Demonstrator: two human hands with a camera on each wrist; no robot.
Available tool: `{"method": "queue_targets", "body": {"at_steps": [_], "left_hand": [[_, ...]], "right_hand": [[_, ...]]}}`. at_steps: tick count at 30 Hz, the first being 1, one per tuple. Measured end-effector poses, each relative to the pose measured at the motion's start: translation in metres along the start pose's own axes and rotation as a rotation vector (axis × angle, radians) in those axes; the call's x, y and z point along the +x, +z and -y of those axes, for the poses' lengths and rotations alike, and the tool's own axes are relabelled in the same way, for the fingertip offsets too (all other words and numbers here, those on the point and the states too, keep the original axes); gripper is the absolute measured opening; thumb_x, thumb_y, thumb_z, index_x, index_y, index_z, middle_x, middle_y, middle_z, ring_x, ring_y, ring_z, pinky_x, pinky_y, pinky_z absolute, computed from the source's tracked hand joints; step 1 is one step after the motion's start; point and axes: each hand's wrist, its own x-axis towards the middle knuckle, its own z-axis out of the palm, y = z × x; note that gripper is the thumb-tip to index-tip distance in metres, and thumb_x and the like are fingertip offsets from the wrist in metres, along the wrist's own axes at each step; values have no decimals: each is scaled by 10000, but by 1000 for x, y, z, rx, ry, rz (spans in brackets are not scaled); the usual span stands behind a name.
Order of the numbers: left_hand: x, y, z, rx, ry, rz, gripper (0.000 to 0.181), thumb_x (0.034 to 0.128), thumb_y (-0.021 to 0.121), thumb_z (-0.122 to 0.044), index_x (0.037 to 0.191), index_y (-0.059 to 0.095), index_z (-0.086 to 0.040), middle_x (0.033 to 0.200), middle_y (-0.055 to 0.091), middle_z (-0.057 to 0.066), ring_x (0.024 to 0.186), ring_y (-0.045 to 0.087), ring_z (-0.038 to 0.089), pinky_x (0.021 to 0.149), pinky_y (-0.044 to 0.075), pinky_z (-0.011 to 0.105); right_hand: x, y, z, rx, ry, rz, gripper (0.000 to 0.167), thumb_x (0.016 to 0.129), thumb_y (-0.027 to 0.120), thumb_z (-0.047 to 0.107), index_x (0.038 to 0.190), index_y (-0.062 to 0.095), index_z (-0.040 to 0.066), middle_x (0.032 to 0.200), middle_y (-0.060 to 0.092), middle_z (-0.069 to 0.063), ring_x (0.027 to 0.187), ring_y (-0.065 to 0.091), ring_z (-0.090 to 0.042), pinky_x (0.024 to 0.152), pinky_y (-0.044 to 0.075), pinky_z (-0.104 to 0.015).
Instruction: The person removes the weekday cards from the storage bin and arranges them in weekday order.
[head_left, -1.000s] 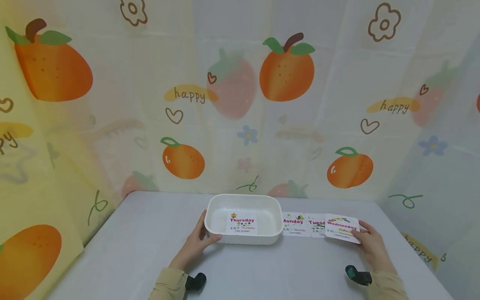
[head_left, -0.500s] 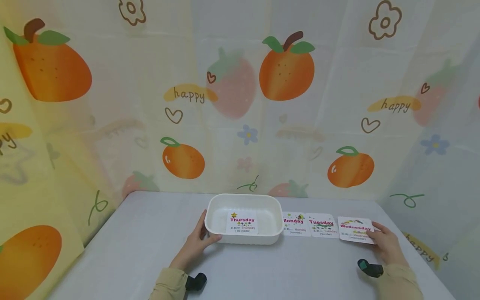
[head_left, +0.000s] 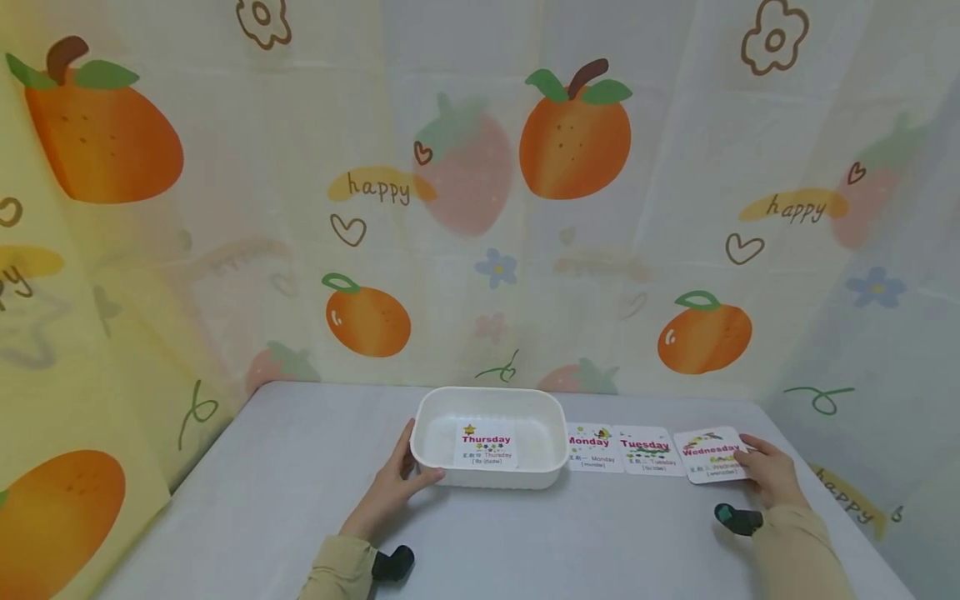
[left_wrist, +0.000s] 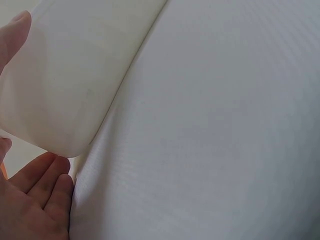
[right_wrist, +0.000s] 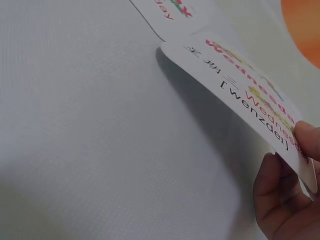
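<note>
My right hand pinches the right edge of the Wednesday card, thumb on top and fingers beneath. In the right wrist view that card tilts, its held edge raised off the table and its far corner down close to the neighbouring card. My left hand holds the left end of a white plastic tub, thumb at the front rim and fingers round the side. Inside the tub lies the Thursday card; any cards under it are hidden. Left of the Wednesday card are the Tuesday card and the Monday card.
All of this is on a table with a white cloth. A fruit-patterned curtain hangs behind it and at both sides. The tub's right end meets or slightly covers the Monday card's left edge; which, I cannot tell.
My right hand has carried the Wednesday card rightward, off the Tuesday card, which now shows whole. In the last half second the card has turned slightly. The left hand and tub have stayed put.
</note>
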Motion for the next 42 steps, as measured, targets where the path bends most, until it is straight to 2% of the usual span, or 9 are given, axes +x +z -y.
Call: {"method": "queue_targets", "body": {"at_steps": [5, 11, 23, 26, 28, 31, 34, 42], "left_hand": [[0, 0, 0, 0, 2, 3, 1030, 741, 760, -417, 1504, 98, -218, 1503, 224, 120, 1328, 268, 351, 1066, 193, 543], [-1, 0, 0, -9, 11, 2, 1027, 743, 760, -413, 1504, 98, -220, 1505, 218, 120, 1334, 253, 349, 1067, 192, 540], [-3, 0, -4, -27, 15, 9, 1027, 746, 767, -379, 1504, 97, -200, 1513, 195, 114, 1337, 242, 355, 1066, 185, 546], [-3, 0, -4, -30, 18, 6, 1017, 751, 766, -366, 1503, 100, -211, 1512, 198, 119, 1335, 242, 362, 1063, 183, 558], [-3, -1, -5, -26, 17, 5, 1014, 751, 765, -370, 1503, 102, -218, 1513, 196, 115, 1334, 246, 362, 1061, 186, 561], [-1, -1, -5, -15, 14, 4, 1019, 748, 763, -388, 1504, 101, -215, 1512, 200, 111, 1333, 253, 356, 1062, 194, 553], [-1, -1, -4, -9, 15, 2, 1029, 741, 764, -401, 1504, 103, -201, 1509, 207, 114, 1329, 262, 355, 1063, 197, 547], [-2, 0, -2, -22, 19, -2, 1032, 734, 772, -391, 1503, 113, -197, 1498, 233, 130, 1316, 288, 363, 1060, 215, 543]], "right_hand": [[4, 4, 1, 11, 4, -40, 546, 947, 442, 64, 1450, 238, 3, 1407, 274, -276, 1037, 445, -307, 484, 447, -151], [8, 9, 5, -31, -29, -89, 522, 946, 422, 60, 1443, 271, 10, 1395, 303, -257, 1007, 441, -290, 445, 415, -156], [14, 16, 7, -71, -22, -122, 512, 953, 429, 57, 1442, 283, 19, 1366, 327, -243, 1016, 439, -300, 437, 407, -165], [17, 17, 5, -85, -15, -123, 519, 958, 433, 62, 1447, 266, 19, 1398, 312, -254, 1091, 422, -317, 578, 449, -199], [19, 17, 2, -96, -14, -119, 530, 957, 438, 66, 1451, 251, 20, 1416, 297, -260, 1145, 395, -324, 743, 469, -280], [23, 17, -3, -112, -23, -109, 551, 948, 447, 62, 1451, 229, 6, 1428, 272, -276, 1204, 361, -353, 963, 396, -424], [25, 16, -8, -153, -36, -95, 564, 943, 455, 68, 1443, 212, -25, 1429, 253, -293, 1248, 324, -391, 1033, 316, -476], [17, 16, -6, -291, -37, -68, 591, 947, 467, 150, 1419, 191, -77, 1406, 243, -327, 1279, 230, -464, 1058, 210, -532]]}}
